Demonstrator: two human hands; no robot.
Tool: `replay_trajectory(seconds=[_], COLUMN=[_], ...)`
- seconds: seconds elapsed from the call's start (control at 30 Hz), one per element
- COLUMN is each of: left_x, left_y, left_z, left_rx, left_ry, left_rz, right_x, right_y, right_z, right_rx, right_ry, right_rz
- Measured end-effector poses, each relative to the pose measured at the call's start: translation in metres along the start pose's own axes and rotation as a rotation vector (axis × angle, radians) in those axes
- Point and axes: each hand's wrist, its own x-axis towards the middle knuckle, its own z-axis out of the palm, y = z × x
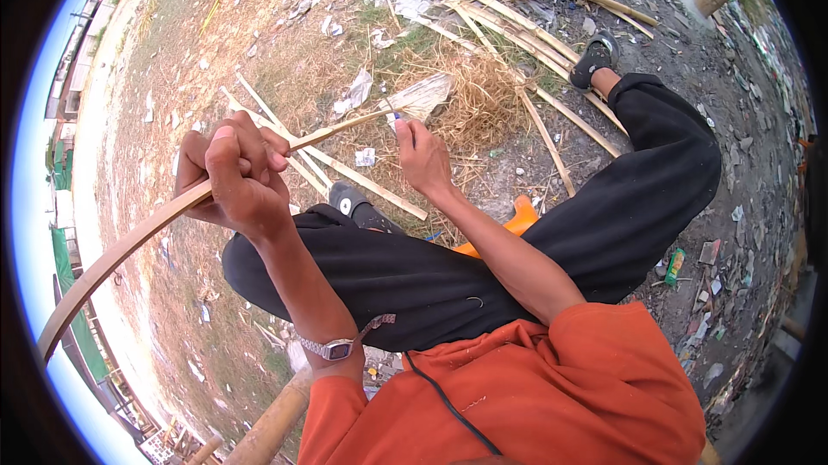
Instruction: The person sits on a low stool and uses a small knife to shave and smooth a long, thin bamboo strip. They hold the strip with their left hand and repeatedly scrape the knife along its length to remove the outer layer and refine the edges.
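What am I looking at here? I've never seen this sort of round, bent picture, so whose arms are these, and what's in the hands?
There is only one picture, taken by a wide fisheye camera worn on a person's head and looking down. That is why the straight edges curve near the rim. No machine is involved, just two bare hands.

The left hand, with a wristwatch on that arm, is closed around a long bamboo strip that bends away to the lower left. The right hand is at the strip's thin far end, holding something small that I cannot make out.

The person wears an orange shirt and black trousers, and seems to be seated with legs crossed. On the dirt ground lie more bamboo strips, dry straw and scattered litter.
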Motion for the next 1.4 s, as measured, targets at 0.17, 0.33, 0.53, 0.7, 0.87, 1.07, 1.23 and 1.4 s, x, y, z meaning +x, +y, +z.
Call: replay_trajectory(seconds=[0.17, 0.33, 0.53, 0.7, 0.87, 1.07, 1.23, 1.4], left_x=[0.002, 0.003, -0.001, -0.002, 0.000, 0.005, 0.004, 0.005], left_y=[-0.003, -0.005, -0.004, -0.004, -0.005, -0.004, -0.003, -0.003], left_z=[0.008, 0.007, 0.012, 0.016, 0.004, 0.002, 0.005, 0.000], left_rx=[0.020, 0.045, 0.028, 0.046, 0.032, 0.031, 0.052, 0.040], left_ry=[0.062, 0.076, 0.033, 0.069, 0.053, 0.085, 0.107, 0.101], left_rz=[-0.026, -0.006, 0.001, -0.010, 0.004, -0.009, -0.022, -0.001], right_x=[0.002, 0.004, 0.009, 0.016, 0.009, 0.029, 0.019, 0.018], right_y=[0.004, -0.014, -0.003, 0.003, -0.007, 0.013, 0.034, 0.072], right_z=[0.011, 0.004, 0.000, 0.003, 0.002, 0.010, 0.028, 0.024], right_rx=[0.038, -0.019, -0.099, -0.106, -0.096, -0.172, -0.223, -0.286], right_ry=[-0.157, -0.223, -0.233, -0.234, -0.220, -0.314, -0.211, -0.165], right_rz=[0.041, 0.067, 0.137, 0.143, 0.116, 0.195, 0.129, 0.227])
